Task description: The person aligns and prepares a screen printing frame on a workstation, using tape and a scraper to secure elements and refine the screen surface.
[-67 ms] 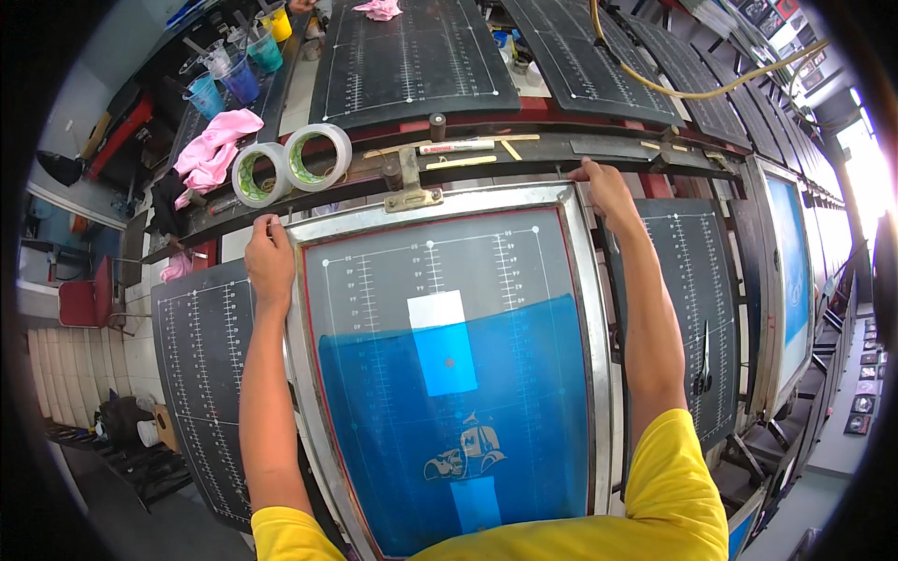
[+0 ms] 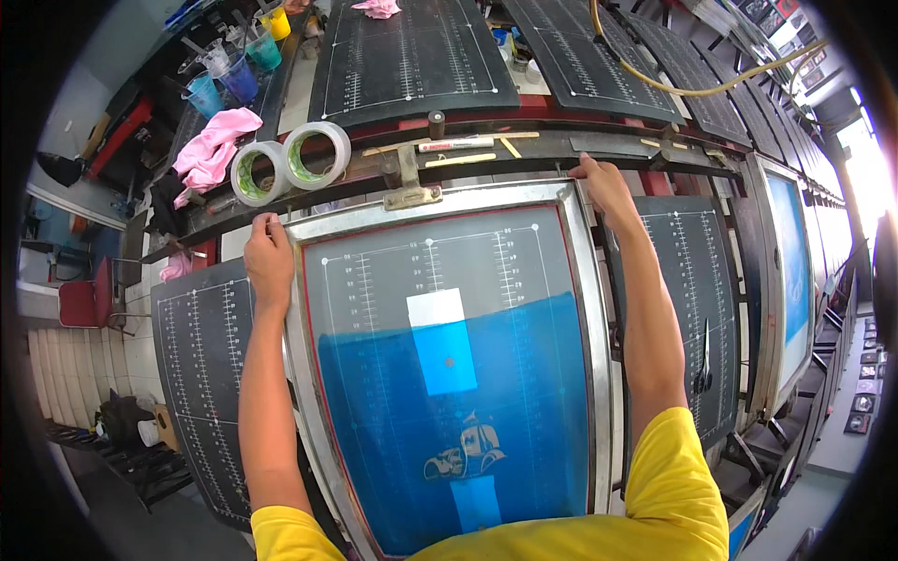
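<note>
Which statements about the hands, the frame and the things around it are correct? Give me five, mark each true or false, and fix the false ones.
1. The left hand is at the upper left corner of the metal frame. True.
2. The right hand holds the scissors. False: the scissors lie on the dark board to the right; that hand is by the frame's upper right corner.
3. A pink cloth lies left of the two tape rolls. True.
4. Blue covers the whole mesh. False: its upper part is greyish and see-through.
5. A pale motif shows within the blue area. True.
</note>
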`<action>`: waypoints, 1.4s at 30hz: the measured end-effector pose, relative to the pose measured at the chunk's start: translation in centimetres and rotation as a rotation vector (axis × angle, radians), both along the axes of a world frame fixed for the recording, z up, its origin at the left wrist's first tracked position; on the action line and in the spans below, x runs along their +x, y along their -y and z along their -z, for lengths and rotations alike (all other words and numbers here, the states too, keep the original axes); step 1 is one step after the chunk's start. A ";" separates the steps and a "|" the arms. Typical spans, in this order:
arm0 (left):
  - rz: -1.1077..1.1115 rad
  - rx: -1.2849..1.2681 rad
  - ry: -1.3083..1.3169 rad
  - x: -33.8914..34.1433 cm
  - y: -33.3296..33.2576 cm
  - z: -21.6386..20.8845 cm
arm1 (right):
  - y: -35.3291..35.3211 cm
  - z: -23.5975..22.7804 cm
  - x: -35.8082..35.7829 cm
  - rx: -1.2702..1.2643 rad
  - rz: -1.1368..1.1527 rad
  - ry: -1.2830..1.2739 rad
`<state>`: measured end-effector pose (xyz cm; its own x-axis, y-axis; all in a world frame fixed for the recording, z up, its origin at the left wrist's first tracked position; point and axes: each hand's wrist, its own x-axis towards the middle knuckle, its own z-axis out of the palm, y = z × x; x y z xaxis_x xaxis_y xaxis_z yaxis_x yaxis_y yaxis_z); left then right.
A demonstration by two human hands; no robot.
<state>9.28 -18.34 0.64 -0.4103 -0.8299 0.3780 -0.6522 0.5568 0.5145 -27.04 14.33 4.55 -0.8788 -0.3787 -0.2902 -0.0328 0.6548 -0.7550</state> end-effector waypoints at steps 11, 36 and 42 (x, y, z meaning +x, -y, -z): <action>-0.008 0.024 0.013 0.0 -0.1 -0.3 | 1.2 -1.0 -0.4 0.016 -0.177 -0.174; -0.019 0.031 0.005 -0.4 -0.4 -0.5 | -2.7 0.2 -7.3 -1.237 0.666 0.278; -0.009 0.027 0.014 -0.4 -0.5 -0.6 | -2.6 3.2 -7.9 -1.254 0.745 0.493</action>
